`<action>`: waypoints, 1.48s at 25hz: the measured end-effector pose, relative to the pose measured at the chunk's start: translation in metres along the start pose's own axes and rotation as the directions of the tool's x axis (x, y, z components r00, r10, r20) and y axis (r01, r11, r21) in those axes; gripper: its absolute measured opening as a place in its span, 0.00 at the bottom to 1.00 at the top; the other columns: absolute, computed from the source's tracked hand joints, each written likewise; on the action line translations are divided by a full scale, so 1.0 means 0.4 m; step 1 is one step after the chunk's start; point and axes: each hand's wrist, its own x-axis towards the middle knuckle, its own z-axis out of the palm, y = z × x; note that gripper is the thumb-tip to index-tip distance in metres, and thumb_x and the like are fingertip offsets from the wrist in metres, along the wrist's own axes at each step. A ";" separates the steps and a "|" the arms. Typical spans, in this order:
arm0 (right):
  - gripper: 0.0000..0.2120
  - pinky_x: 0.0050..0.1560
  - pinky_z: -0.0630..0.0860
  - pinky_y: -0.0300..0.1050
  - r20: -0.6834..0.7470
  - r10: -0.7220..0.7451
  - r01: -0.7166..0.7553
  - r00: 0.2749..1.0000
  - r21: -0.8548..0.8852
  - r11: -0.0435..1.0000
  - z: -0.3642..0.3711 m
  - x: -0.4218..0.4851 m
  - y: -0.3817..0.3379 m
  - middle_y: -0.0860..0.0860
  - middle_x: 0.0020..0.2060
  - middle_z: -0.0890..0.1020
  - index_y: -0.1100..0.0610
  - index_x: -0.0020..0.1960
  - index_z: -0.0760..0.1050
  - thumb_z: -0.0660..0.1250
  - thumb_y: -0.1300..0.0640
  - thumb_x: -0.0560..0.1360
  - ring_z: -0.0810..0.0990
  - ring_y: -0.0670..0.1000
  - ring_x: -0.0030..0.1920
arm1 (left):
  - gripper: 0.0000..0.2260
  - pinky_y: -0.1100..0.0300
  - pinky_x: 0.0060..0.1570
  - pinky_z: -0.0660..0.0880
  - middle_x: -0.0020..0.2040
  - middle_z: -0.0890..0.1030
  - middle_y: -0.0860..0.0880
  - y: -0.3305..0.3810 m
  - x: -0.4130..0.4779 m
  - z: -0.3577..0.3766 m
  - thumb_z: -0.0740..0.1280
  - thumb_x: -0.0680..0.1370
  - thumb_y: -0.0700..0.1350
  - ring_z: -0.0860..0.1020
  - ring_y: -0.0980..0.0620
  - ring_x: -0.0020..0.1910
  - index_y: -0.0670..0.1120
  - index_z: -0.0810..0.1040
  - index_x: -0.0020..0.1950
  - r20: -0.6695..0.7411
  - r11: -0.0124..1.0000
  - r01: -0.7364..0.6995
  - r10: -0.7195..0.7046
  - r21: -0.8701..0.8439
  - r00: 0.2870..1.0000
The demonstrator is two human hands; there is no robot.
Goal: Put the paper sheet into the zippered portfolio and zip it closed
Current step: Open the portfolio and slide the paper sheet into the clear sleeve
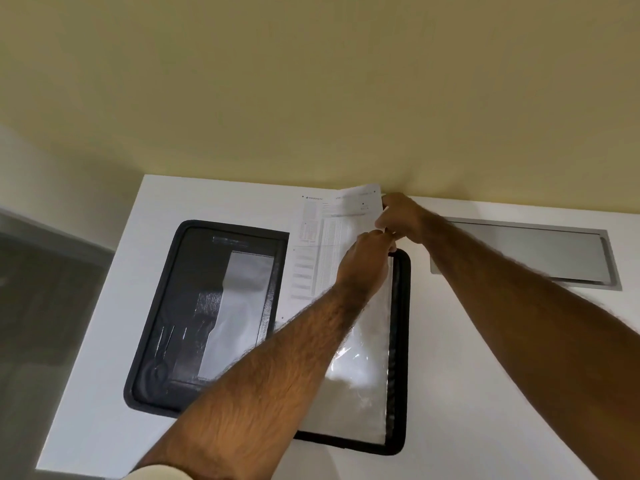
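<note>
Head view: on the smooth white table (104,375) lies the black zippered portfolio (194,306), open flat, a rounded rectangle with shiny grey pockets. The thin printed paper sheet (322,244) lies over its right half and sticks out past the top. The left hand (367,261) and right hand (401,216) both pinch the sheet's right edge. Right of the portfolio sits a long grey metal flap (519,251).

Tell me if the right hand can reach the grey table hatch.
Probably yes: the grey hatch lies bare just beside the right hand, nothing between, though it first must release the paper sheet.
</note>
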 end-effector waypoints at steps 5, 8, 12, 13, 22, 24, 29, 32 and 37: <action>0.15 0.48 0.85 0.57 0.184 0.114 -0.104 0.976 -0.067 0.992 -0.024 -0.018 0.055 0.60 0.50 0.85 0.60 0.58 0.79 0.67 0.71 0.73 0.86 0.60 0.48 | 0.08 0.55 0.56 0.79 0.54 0.83 0.44 0.015 0.001 -0.002 0.62 0.82 0.39 0.81 0.45 0.53 0.42 0.80 0.57 0.076 0.998 0.042 -0.038 -0.045 0.996; 0.15 0.48 0.84 0.55 0.161 0.108 -0.113 0.981 0.026 0.993 -0.016 -0.014 0.069 0.60 0.52 0.84 0.62 0.61 0.76 0.68 0.70 0.74 0.85 0.59 0.48 | 0.17 0.49 0.56 0.80 0.61 0.79 0.45 -0.039 -0.023 -0.019 0.62 0.80 0.34 0.79 0.44 0.58 0.45 0.76 0.68 0.097 0.989 0.040 -0.054 0.141 0.994; 0.28 0.45 0.82 0.56 0.070 0.009 -0.021 0.998 0.173 0.985 0.006 0.007 0.055 0.59 0.53 0.79 0.52 0.72 0.67 0.68 0.68 0.76 0.82 0.57 0.45 | 0.24 0.48 0.56 0.79 0.68 0.73 0.43 -0.171 -0.037 -0.073 0.59 0.77 0.29 0.75 0.41 0.62 0.42 0.71 0.72 0.112 0.896 0.161 -0.226 0.413 0.968; 0.27 0.43 0.82 0.54 0.027 -0.019 0.015 0.999 0.132 0.991 0.012 0.015 0.045 0.58 0.52 0.78 0.51 0.72 0.68 0.66 0.68 0.76 0.80 0.55 0.43 | 0.24 0.49 0.55 0.79 0.68 0.73 0.43 -0.192 -0.034 -0.083 0.59 0.77 0.29 0.74 0.41 0.62 0.42 0.71 0.72 0.117 0.880 0.147 -0.222 0.452 0.968; 0.22 0.27 0.71 0.40 -0.092 -0.172 0.144 0.981 -0.253 0.957 0.028 0.048 0.013 0.46 0.41 0.74 0.58 0.57 0.83 0.58 0.74 0.74 0.75 0.52 0.36 | 0.13 0.54 0.48 0.77 0.52 0.81 0.47 -0.210 0.014 -0.096 0.59 0.78 0.35 0.79 0.46 0.52 0.46 0.82 0.48 0.112 0.930 0.291 -0.321 0.223 0.940; 0.20 0.29 0.73 0.40 -0.047 -0.160 0.141 0.986 -0.275 0.951 0.027 0.046 0.024 0.46 0.37 0.73 0.58 0.54 0.84 0.59 0.74 0.74 0.74 0.49 0.33 | 0.13 0.54 0.51 0.78 0.52 0.81 0.47 -0.207 0.017 -0.098 0.59 0.76 0.34 0.79 0.46 0.52 0.46 0.81 0.47 0.117 0.935 0.299 -0.325 0.192 0.939; 0.17 0.32 0.70 0.36 0.029 -0.181 0.180 0.983 -0.322 0.929 0.041 0.015 0.055 0.48 0.37 0.78 0.58 0.55 0.84 0.64 0.73 0.74 0.76 0.46 0.35 | 0.12 0.57 0.47 0.73 0.51 0.81 0.46 -0.207 0.025 -0.096 0.60 0.76 0.33 0.79 0.45 0.50 0.46 0.81 0.47 0.108 0.936 0.288 -0.313 0.203 0.944; 0.16 0.36 0.75 0.41 0.122 -0.154 0.186 0.981 -0.327 0.927 0.050 -0.008 0.068 0.53 0.38 0.81 0.59 0.54 0.84 0.65 0.73 0.73 0.78 0.51 0.39 | 0.11 0.56 0.46 0.73 0.50 0.79 0.46 -0.213 0.024 -0.092 0.61 0.77 0.34 0.78 0.47 0.50 0.45 0.81 0.48 0.072 0.938 0.279 -0.299 0.207 0.952; 0.16 0.50 0.75 0.41 0.154 -0.186 0.235 0.970 -0.424 0.875 0.081 -0.029 0.082 0.54 0.53 0.83 0.59 0.56 0.84 0.64 0.70 0.76 0.80 0.53 0.51 | 0.10 0.59 0.44 0.69 0.49 0.79 0.47 -0.222 0.023 -0.086 0.61 0.77 0.35 0.78 0.48 0.49 0.45 0.80 0.49 0.074 0.936 0.273 -0.295 0.222 0.953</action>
